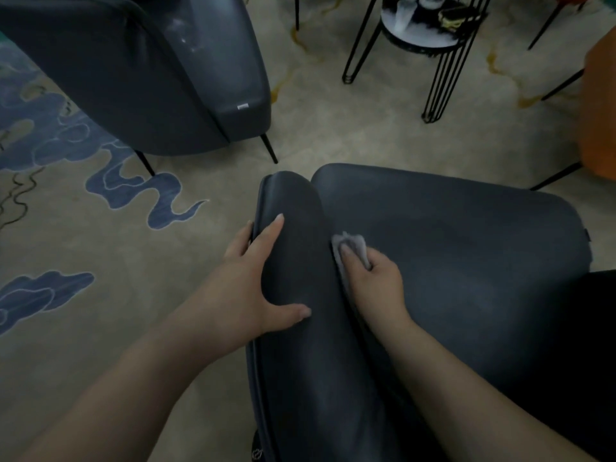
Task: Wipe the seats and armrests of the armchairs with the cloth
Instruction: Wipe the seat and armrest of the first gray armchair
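A dark grey leather armchair fills the lower right, its seat point(460, 248) to the right and its left armrest point(293, 208) running toward me. My left hand point(256, 278) lies flat on that armrest, fingers over its outer edge and thumb spread across the top. My right hand point(376, 278) grips a small pale grey cloth point(350, 245) and presses it into the crease between armrest and seat. A second dark grey armchair point(160, 78) stands at the upper left, facing away to the right.
A round side table point(420, 41) on thin black wire legs stands at the upper right with items on top. An orange chair point(600, 118) sits at the right edge. Beige carpet point(100, 228) with blue cloud patterns covers the floor between the chairs.
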`<state>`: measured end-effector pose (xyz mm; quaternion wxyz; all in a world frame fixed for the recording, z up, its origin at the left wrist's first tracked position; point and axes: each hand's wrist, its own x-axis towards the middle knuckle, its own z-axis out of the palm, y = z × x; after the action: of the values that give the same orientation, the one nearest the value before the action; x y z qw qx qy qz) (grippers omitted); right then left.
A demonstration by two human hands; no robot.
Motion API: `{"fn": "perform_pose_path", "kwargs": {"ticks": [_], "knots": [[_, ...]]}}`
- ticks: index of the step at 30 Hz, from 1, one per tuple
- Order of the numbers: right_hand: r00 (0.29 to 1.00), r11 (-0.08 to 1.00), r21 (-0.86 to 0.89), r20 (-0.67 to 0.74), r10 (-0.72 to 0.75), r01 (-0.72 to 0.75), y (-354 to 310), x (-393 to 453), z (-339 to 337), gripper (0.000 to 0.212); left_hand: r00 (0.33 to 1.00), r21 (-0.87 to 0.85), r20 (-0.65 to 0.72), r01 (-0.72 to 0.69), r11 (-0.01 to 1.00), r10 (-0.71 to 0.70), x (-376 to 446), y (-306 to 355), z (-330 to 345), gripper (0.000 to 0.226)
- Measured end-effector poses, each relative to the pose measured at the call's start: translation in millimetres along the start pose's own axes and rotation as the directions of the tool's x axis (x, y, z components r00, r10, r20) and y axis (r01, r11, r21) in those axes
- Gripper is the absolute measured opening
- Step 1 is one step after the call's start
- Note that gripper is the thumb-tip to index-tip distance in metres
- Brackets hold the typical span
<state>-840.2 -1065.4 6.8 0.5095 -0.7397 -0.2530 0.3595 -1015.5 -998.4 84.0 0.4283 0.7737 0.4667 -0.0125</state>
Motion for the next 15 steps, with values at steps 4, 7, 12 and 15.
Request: {"fn": "perform_pose_path", "kwargs": {"ticks": [4, 7, 12, 15], "knots": [[0.966, 0.968, -0.035, 0.081, -0.245, 0.249, -28.3, 15.1, 31.9, 0.025, 0.999, -0.004, -0.038, -0.012, 1.0, 0.012, 2.0, -3.7, 4.2, 0.124], [0.979, 0.979, -0.083, 0.103, -0.177, 0.186, -23.0, 28.3, 29.3, 0.015, 0.999, -0.002, -0.046, -0.011, 1.0, 0.011, 2.2, -4.0, 4.7, 0.126], [0.995, 0.989, -0.109, 0.009, 0.101, -0.1, 4.1, 25.3, 7.5, 0.038, 0.999, 0.025, -0.041, -0.01, 1.0, 0.011, 2.8, -3.1, 4.2, 0.127], [0.994, 0.992, -0.075, -0.031, -0.106, 0.104, -5.7, 11.6, 15.1, 0.029, 0.998, 0.034, -0.054, -0.01, 0.999, 0.012, 5.1, -4.9, 6.3, 0.128]]}}
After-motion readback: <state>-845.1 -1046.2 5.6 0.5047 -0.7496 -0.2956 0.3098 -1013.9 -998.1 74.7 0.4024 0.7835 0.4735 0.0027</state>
